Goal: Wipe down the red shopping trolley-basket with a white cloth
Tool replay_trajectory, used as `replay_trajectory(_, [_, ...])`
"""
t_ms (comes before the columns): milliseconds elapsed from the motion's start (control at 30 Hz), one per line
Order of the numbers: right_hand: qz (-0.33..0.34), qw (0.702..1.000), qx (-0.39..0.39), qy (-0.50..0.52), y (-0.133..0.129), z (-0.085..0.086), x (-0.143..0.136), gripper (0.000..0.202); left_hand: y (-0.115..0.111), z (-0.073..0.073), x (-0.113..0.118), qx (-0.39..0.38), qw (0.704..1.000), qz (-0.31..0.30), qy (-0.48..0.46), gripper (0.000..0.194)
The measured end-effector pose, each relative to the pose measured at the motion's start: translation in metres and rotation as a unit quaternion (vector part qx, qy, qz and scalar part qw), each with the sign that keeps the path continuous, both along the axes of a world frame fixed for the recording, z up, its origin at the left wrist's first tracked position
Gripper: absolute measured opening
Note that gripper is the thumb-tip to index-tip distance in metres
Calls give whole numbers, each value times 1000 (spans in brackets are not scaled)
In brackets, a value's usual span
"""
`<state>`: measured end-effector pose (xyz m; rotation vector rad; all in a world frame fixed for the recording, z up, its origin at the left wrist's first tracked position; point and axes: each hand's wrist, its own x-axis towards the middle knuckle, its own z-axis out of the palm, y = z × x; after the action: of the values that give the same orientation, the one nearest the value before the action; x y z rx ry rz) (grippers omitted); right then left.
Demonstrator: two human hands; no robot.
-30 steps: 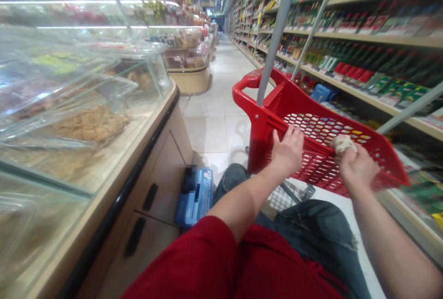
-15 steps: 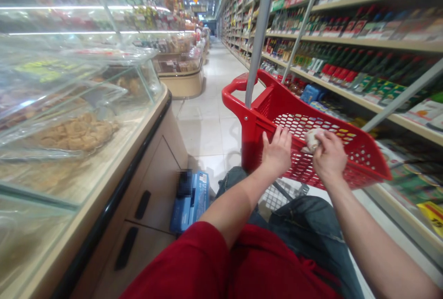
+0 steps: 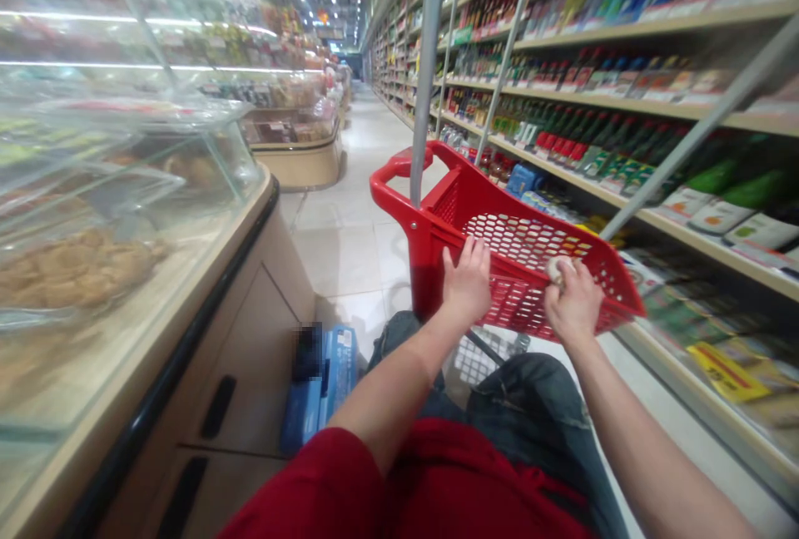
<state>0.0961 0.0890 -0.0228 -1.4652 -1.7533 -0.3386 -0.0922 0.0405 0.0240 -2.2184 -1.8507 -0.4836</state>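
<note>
1. Rises at left as a wood-toned counter with a dark edge; bears brown food pieces, partly blurred, behind clear material.
2. Runs down the aisle as a pale tiled floor; carries a red cart and, just beside the counter, a blue box.
3. Stretches along the right as light-edged shelves; holds rows of bottles, some green, plus other packages, too blurred to identify.

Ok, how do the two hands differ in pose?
The left hand is open, fingers extended; the right hand is curled around a whitish wad. The left hand is nearer the handle of the cart, the right hand farther along. Both are at its near side.
</note>
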Motion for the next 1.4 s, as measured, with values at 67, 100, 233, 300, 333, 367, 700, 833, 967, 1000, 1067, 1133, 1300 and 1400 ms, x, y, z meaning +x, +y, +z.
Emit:
replay_trajectory(67, [13,1000,23,17,-3,-1,-10,49,1,0,1,-4,1000,3,-5,58])
replay_trajectory(100, [36,999,29,14,-4,0,-19,52,1,0,2,-3,1000,5,-6,58])
replay_trajectory(233, [118,992,28,-24,-3,3,-47,55,1,-1,1,6,1000,12,-5,60])
replay_trajectory(300, [112,993,19,-31,-1,1,-37,55,1,-1,0,5,1000,10,-3,62])
replay_trajectory(333, [95,995,15,-27,0,-2,-24,55,1,0,-1,4,1000,9,-4,63])
replay_trajectory(367, [69,997,13,-16,0,-5,-9,54,1,0,-1,2,1000,9,-5,64])
replay_trajectory(700, [-4,997,43,66,0,-16,21,45,3,2,4,-11,1000,21,-7,69])
replay_trajectory(833, [73,997,25,30,1,-6,-5,41,3,2,2,-7,1000,20,8,69])
replay_trajectory(967, [6,998,19,58,0,-15,39,42,3,2,1,-1,1000,17,13,69])
replay_trajectory(1000, [-28,996,22,79,0,-18,55,43,4,1,1,-1,1000,18,13,69])
replay_trajectory(1067, [-89,988,24,125,0,-23,81,44,4,1,2,-4,1000,20,11,70])
replay_trajectory(1133, [-112,981,23,154,0,-23,87,44,4,1,3,-9,1000,22,9,70])
replay_trajectory(1300, [33,992,42,119,-5,-10,11,46,4,4,7,-13,1000,21,7,68])
replay_trajectory(1400, [136,987,34,79,-6,-1,-35,49,2,7,4,-3,1000,13,17,64])
